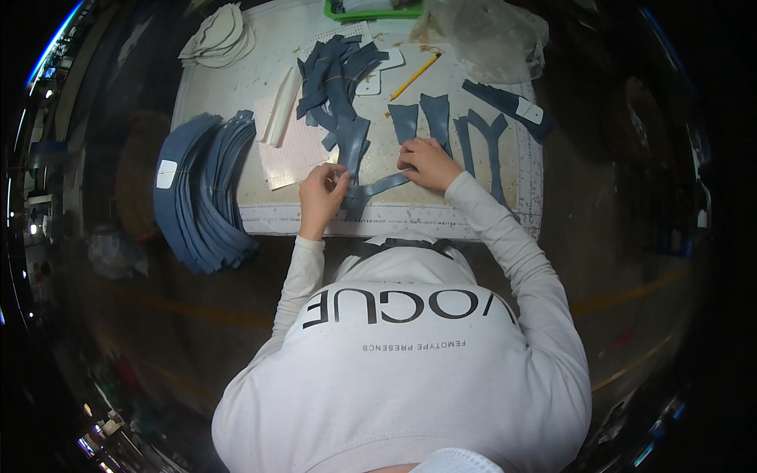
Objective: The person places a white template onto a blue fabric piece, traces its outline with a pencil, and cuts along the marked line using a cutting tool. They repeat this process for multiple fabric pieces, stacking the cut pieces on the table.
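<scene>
A forked blue-grey strip, leather-like in look, lies near the table's front edge between my hands. My left hand has its thumb and fingertips pinched together at the strip's left end, beside an upright flared blue piece. Bent fingers of my right hand close on the strip's right end. Just beyond that hand lie two more flared pieces. Further right are a narrow strip and a Y-shaped piece. The fingertips are partly hidden, so their exact grip is hard to see.
A tied heap of blue pieces lies at the back middle. Large curved blue pieces overhang the left edge. Behind are white cut pieces, a yellow pencil-like tool, a plastic bag and a green tray.
</scene>
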`<action>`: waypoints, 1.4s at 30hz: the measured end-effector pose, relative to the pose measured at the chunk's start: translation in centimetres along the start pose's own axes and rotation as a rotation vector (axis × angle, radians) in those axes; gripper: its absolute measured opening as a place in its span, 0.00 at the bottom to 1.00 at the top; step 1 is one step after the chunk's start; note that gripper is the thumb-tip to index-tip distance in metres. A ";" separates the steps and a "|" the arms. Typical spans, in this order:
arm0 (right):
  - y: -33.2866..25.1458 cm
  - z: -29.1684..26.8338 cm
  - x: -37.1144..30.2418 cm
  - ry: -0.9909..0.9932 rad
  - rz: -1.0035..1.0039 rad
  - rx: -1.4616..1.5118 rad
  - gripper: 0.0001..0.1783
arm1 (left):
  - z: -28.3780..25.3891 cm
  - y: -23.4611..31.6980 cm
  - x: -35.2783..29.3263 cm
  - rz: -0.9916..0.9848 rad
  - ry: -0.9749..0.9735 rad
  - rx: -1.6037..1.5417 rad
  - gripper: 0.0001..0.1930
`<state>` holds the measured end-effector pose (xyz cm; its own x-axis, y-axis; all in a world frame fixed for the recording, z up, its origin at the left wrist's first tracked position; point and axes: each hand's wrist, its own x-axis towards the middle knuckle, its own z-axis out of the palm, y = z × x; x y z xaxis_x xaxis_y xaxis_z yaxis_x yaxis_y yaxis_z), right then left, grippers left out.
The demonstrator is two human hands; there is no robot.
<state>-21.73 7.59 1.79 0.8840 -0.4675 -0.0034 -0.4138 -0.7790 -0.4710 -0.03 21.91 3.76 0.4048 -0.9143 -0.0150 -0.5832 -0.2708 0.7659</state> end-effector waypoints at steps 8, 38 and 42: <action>-1.6 0.8 -0.6 -0.097 0.059 0.152 0.10 | 4.0 1.8 -1.7 -0.306 -0.925 -0.487 0.17; 3.1 1.7 -15.4 0.743 0.824 0.047 0.20 | 22.5 13.8 14.2 0.454 -0.262 -0.013 0.19; 3.1 1.8 -13.0 0.754 0.814 -0.111 0.25 | 18.3 14.0 13.7 0.604 -0.035 -0.019 0.16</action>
<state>-34.07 12.00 -1.19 -0.0028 -0.9602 0.2793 -0.8601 -0.1401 -0.4905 -15.55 0.11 2.52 -0.0180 -0.9140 0.4053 -0.6898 0.3047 0.6567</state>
